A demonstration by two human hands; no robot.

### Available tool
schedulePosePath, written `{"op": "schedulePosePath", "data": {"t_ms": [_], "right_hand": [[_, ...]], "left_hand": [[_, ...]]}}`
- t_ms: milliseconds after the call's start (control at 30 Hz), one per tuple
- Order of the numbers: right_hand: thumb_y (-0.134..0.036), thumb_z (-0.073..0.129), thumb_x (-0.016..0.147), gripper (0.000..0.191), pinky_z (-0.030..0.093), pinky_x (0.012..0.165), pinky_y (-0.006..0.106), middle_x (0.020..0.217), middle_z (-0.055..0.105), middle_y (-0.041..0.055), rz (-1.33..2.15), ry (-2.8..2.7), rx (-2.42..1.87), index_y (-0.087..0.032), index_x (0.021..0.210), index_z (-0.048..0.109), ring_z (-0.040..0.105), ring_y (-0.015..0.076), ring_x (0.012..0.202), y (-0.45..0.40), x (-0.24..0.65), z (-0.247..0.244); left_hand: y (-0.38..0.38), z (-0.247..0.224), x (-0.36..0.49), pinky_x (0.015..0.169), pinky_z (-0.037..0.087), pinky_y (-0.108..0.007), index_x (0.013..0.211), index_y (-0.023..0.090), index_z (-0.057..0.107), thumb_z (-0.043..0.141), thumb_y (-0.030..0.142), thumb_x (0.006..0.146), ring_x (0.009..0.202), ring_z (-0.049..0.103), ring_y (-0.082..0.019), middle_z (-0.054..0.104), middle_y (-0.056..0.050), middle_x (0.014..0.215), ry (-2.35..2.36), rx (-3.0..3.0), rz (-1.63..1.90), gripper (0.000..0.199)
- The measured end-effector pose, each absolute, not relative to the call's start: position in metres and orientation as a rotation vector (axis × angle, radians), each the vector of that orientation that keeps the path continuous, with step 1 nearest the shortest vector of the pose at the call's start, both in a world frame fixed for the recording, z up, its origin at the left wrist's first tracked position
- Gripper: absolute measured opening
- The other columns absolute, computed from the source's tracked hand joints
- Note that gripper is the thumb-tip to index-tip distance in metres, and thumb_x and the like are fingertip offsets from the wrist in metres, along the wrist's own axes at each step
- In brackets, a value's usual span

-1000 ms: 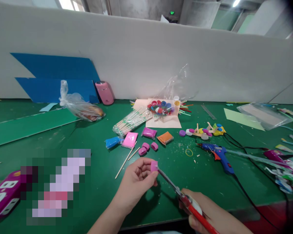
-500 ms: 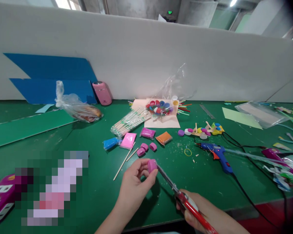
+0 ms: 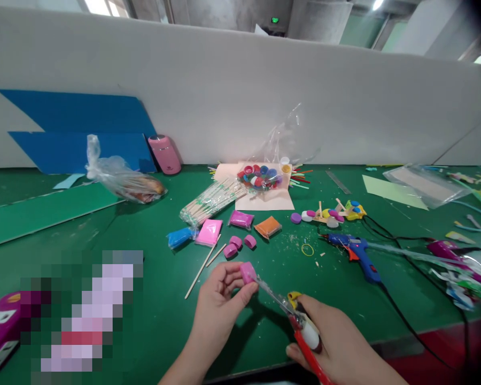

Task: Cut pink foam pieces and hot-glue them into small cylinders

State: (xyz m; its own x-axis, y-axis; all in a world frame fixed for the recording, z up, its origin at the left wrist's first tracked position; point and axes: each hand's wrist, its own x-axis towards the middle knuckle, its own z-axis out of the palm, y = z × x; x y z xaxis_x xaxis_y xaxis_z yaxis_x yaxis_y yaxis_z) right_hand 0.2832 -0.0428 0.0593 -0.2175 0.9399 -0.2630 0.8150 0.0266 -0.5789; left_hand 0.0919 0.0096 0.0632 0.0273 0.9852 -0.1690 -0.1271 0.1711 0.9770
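Observation:
My left hand [image 3: 220, 305] pinches a pink bottle cap [image 3: 247, 272] between thumb and fingers above the green table. My right hand [image 3: 332, 339] grips a pair of red-handled shears [image 3: 307, 339], with white and yellow parts near the pivot. The shears' narrow blade reaches to the cap's right side; whether it has cut in cannot be made out. Just beyond my left hand lie several pink bottle caps [image 3: 233, 246]. Beside them are two thin wooden sticks [image 3: 200, 270].
A blue hot glue gun [image 3: 356, 251] lies at the right, its black cord running toward the front edge. Behind are packets of clay [image 3: 268, 227], a bag of sticks [image 3: 214, 200], a bag of coloured caps [image 3: 260, 176] and a cap-and-stick figure [image 3: 331, 214].
The right hand has loosened its fingers and the shears' handles have spread apart. The blade stays at the cap. My left hand keeps its hold, with the cap slightly tilted.

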Motion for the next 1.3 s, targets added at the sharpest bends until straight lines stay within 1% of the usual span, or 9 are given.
{"op": "schedulePosePath", "data": {"t_ms": [133, 300, 467, 800, 933, 1133, 1300], "right_hand": [[-0.043, 0.062, 0.061, 0.037, 0.029, 0.051, 0.023, 0.074, 0.058, -0.0003, 0.806, -2.142, -1.903, -0.023, 0.088, 0.045, 0.049, 0.017, 0.058, -0.042, 0.287, 0.061], [-0.047, 0.061, 0.061, 0.036, 0.026, 0.051, 0.025, 0.076, 0.058, 0.0004, 0.681, -2.209, -1.929, -0.022, 0.083, 0.046, 0.047, 0.0175, 0.057, -0.039, 0.289, 0.066], [-0.047, 0.061, 0.063, 0.036, 0.027, 0.054, 0.026, 0.079, 0.057, 0.0008, 0.638, -2.234, -1.9, -0.022, 0.084, 0.047, 0.046, 0.0177, 0.059, -0.039, 0.29, 0.068], [-0.046, 0.06, 0.064, 0.031, 0.028, 0.055, 0.028, 0.075, 0.057, 0.0007, 0.415, -2.289, -1.876, -0.021, 0.079, 0.049, 0.047, 0.0183, 0.061, -0.036, 0.291, 0.069], [-0.047, 0.058, 0.066, 0.03, 0.028, 0.056, 0.029, 0.074, 0.057, 0.0011, 0.373, -2.322, -1.846, -0.021, 0.077, 0.049, 0.048, 0.0182, 0.061, -0.037, 0.294, 0.069], [-0.048, 0.056, 0.069, 0.03, 0.027, 0.057, 0.028, 0.075, 0.057, 0.0009, 0.413, -2.364, -1.818, -0.021, 0.078, 0.047, 0.048, 0.0185, 0.062, -0.038, 0.298, 0.071], [-0.052, 0.056, 0.069, 0.033, 0.026, 0.056, 0.028, 0.073, 0.056, -0.0006, 0.473, -2.363, -1.828, -0.021, 0.075, 0.045, 0.048, 0.0182, 0.061, -0.038, 0.299, 0.072]], "left_hand": [[0.009, 0.062, 0.093, 0.065, 0.048, -0.023, 0.08, 0.016, 0.056, 0.068, 0.013, 0.059, 0.065, 0.06, -0.012, 0.064, -0.001, 0.071, 1.181, 1.028, 1.165, 0.024], [0.007, 0.058, 0.093, 0.066, 0.048, -0.022, 0.081, 0.017, 0.055, 0.066, 0.013, 0.06, 0.068, 0.06, -0.012, 0.066, -0.001, 0.073, 1.186, 1.038, 1.217, 0.024], [0.004, 0.053, 0.092, 0.069, 0.047, -0.023, 0.079, 0.017, 0.055, 0.066, 0.013, 0.061, 0.071, 0.061, -0.013, 0.066, -0.001, 0.075, 1.212, 1.037, 1.265, 0.022], [0.002, 0.045, 0.091, 0.065, 0.047, -0.023, 0.078, 0.018, 0.057, 0.067, 0.016, 0.061, 0.067, 0.059, -0.012, 0.063, 0.001, 0.071, 1.23, 1.109, 1.261, 0.021], [0.002, 0.044, 0.091, 0.062, 0.046, -0.022, 0.077, 0.018, 0.057, 0.067, 0.016, 0.06, 0.065, 0.058, -0.012, 0.061, 0.001, 0.069, 1.24, 1.124, 1.25, 0.02], [0.002, 0.052, 0.091, 0.055, 0.046, -0.022, 0.074, 0.017, 0.055, 0.067, 0.016, 0.059, 0.055, 0.058, -0.011, 0.06, 0.002, 0.063, 1.196, 1.015, 1.127, 0.02], [0.002, 0.054, 0.09, 0.055, 0.046, -0.021, 0.075, 0.017, 0.054, 0.067, 0.016, 0.061, 0.055, 0.058, -0.011, 0.059, 0.002, 0.063, 1.175, 1.002, 1.124, 0.019]]}}
